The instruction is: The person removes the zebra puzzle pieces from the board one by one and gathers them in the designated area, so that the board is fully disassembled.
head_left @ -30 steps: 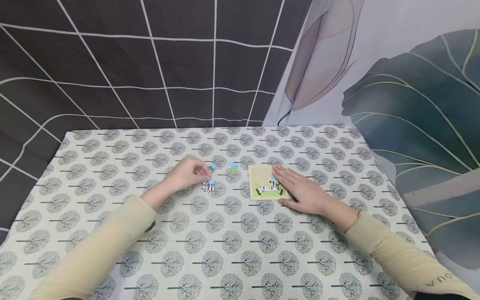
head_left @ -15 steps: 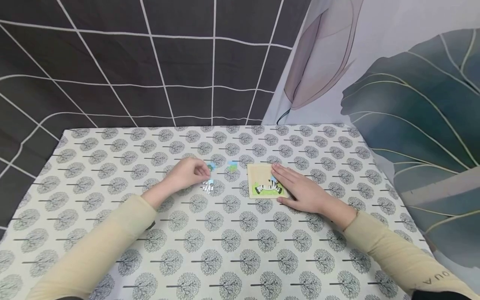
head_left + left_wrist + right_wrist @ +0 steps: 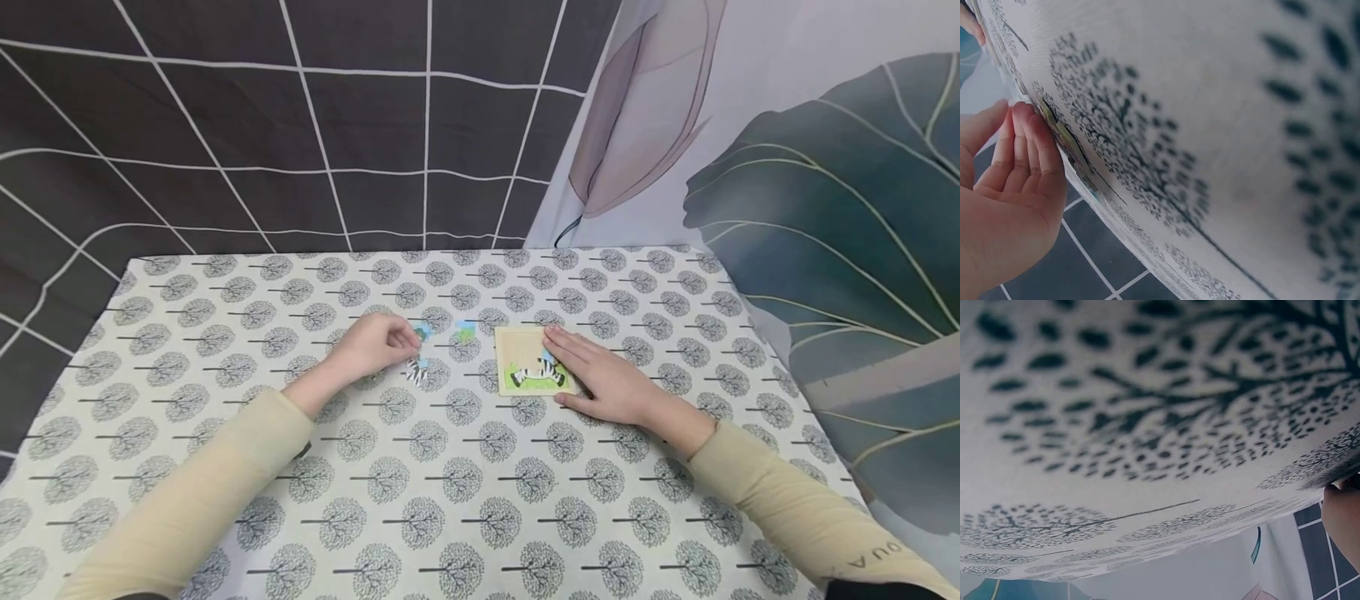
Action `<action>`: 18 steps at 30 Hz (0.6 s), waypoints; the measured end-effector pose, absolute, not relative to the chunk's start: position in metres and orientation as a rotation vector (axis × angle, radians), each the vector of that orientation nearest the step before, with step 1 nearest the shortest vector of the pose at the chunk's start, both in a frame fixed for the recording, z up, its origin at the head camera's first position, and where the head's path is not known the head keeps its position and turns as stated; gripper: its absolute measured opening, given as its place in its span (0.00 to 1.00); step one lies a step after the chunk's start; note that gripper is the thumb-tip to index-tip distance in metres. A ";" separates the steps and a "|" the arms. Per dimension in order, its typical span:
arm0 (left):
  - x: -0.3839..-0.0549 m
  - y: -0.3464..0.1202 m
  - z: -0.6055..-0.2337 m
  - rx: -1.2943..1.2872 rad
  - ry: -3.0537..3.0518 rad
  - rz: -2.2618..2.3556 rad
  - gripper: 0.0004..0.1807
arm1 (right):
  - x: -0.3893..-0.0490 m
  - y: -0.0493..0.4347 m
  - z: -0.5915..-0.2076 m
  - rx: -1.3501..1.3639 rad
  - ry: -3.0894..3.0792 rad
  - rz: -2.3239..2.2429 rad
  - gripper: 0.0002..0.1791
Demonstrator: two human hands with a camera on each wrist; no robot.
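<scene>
in the head view, the left hand [image 3: 375, 344] is seen left of centre, its thumb and fingers curled together, and a black-and-white striped piece [image 3: 417, 373] appears to be pinched at its upper end by the fingertips, just below them in the frame. a blue-green piece [image 3: 423, 330] is partly hidden behind those fingers, and a second blue and green piece [image 3: 465, 332] is lying a little to the right. right of centre, the square puzzle board [image 3: 519, 342] is set on the tree-print cloth [image 3: 450, 450], with zebra legs and green ground shown along its lower part and bare wood above. the board's right side is covered by the right hand [image 3: 603, 382], laid flat with fingers straight and thumb held apart at the lower corner. in the left wrist view, the curled left hand is shown at the left edge, thumb tip and fingertips brought close together; thin pieces are seen edge-on beside them, but which ones cannot be told. in the right wrist view, only a sliver of the right hand is shown at the right edge, and its fingers cannot be made out there.
</scene>
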State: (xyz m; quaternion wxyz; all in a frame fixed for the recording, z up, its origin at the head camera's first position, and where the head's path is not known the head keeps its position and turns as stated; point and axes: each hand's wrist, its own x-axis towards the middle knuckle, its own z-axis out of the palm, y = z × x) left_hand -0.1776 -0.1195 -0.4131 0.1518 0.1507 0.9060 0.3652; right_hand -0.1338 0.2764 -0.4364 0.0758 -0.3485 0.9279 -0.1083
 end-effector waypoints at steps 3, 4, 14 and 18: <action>-0.178 -0.118 -0.412 0.440 2.614 1.074 0.06 | -0.134 0.276 -0.435 -1.034 2.784 -0.331 0.49; -0.179 -0.117 -0.412 0.448 2.612 1.083 0.06 | -0.133 0.276 -0.435 -1.025 2.783 -0.330 0.49; -0.184 -0.085 -0.405 0.527 2.522 1.134 0.07 | -0.133 0.276 -0.432 -0.961 2.769 -0.319 0.51; -0.187 -0.065 -0.402 0.567 2.498 1.159 0.07 | -0.134 0.277 -0.432 -0.934 2.771 -0.325 0.50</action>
